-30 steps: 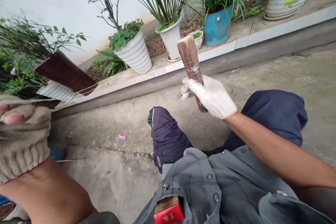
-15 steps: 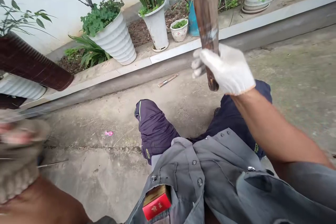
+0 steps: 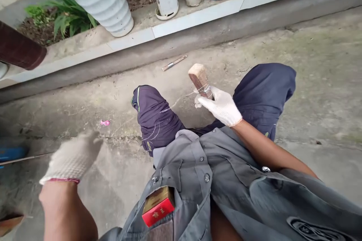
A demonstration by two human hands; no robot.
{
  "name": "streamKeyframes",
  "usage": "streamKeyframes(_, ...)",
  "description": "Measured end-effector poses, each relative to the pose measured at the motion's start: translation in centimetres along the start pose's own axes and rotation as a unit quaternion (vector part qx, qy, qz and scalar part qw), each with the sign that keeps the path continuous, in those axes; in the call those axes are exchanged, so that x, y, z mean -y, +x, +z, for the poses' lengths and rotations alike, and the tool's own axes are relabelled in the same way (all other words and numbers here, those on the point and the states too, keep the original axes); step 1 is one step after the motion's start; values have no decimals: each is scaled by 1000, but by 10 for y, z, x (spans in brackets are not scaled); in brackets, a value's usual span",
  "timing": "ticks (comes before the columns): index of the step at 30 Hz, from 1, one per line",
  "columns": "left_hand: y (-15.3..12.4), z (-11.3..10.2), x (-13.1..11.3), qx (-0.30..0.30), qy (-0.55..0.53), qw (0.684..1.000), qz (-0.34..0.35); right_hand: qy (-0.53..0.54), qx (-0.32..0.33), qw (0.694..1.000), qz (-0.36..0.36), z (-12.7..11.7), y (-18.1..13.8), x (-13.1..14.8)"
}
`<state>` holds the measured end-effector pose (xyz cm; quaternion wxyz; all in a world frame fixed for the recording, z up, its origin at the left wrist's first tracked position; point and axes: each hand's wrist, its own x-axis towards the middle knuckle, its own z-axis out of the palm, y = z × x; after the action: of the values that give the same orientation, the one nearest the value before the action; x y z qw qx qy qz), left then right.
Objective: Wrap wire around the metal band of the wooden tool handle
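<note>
My right hand (image 3: 220, 107), in a white knit glove, is wrapped round a squared wooden piece (image 3: 198, 76) with a pale end and dark brown sides. Thin silvery wire (image 3: 206, 89) is wound round the wood just above my fingers. Fine pale strands run left from it over my purple trouser leg (image 3: 155, 120). My left hand (image 3: 74, 154), gloved too, hovers over the concrete at the left. Motion smears its fingers, so whether anything is in them is unclear.
A short brown stick (image 3: 174, 63) lies by the kerb (image 3: 195, 26). A small pink object (image 3: 105, 122) is on the ground. Potted plants, among them a white ribbed pot (image 3: 98, 0), line the ledge. A blue object (image 3: 13, 153) and thin rod (image 3: 31, 157) lie far left. A red box (image 3: 158, 211) sits in my pocket.
My right hand has lowered the wooden piece toward my knees and tilted it. My left hand has moved right, in from the left edge. The view has shifted downward.
</note>
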<state>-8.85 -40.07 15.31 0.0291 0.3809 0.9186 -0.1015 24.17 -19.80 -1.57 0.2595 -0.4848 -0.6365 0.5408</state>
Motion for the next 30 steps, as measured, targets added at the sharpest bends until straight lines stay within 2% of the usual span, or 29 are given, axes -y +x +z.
streamKeyframes(1,1,-8,-7,8,39,999,-31,4,-5,1000,-5,-1,0,3)
streamKeyframes(2,-1,-14,-17,-32,35,999,14,14,-12,1000,-13,-1,1,6)
streamKeyframes(3,-4,-17,-33,-98,-2,993,60,22,-18,999,-22,-1,1,8)
streamKeyframes(4,-8,-16,-51,-128,-57,985,98,28,-25,999,-30,-1,0,10)
streamKeyframes(6,-17,-4,-95,-80,-208,955,198,38,-29,998,-43,-2,-1,12)
streamKeyframes(7,-21,7,-116,-23,-279,931,236,43,-27,998,-45,-2,-2,13)
streamKeyframes(8,-25,20,-136,15,-352,905,241,48,-24,998,-44,-2,-3,13)
streamKeyframes(11,-34,54,-172,55,-405,882,237,71,-19,997,-37,-3,-4,9)
streamKeyframes(14,-43,70,-178,86,-470,852,213,109,-19,993,-26,-2,-3,2)
streamKeyframes(20,-60,76,-173,172,-575,779,181,162,-16,987,4,8,-5,-11)
streamKeyframes(21,-60,77,-173,193,-595,760,176,164,-19,986,6,9,-6,-12)
streamKeyframes(23,-60,82,-174,254,-662,687,159,169,-23,985,12,11,-8,-12)
streamKeyframes(26,-58,87,-173,334,-759,546,125,139,-26,990,18,8,-9,-9)
streamKeyframes(28,-57,88,-173,346,-780,508,117,97,-34,995,15,6,-10,-7)
streamKeyframes(30,-57,88,-172,336,-791,499,112,65,-43,997,14,4,-11,-6)
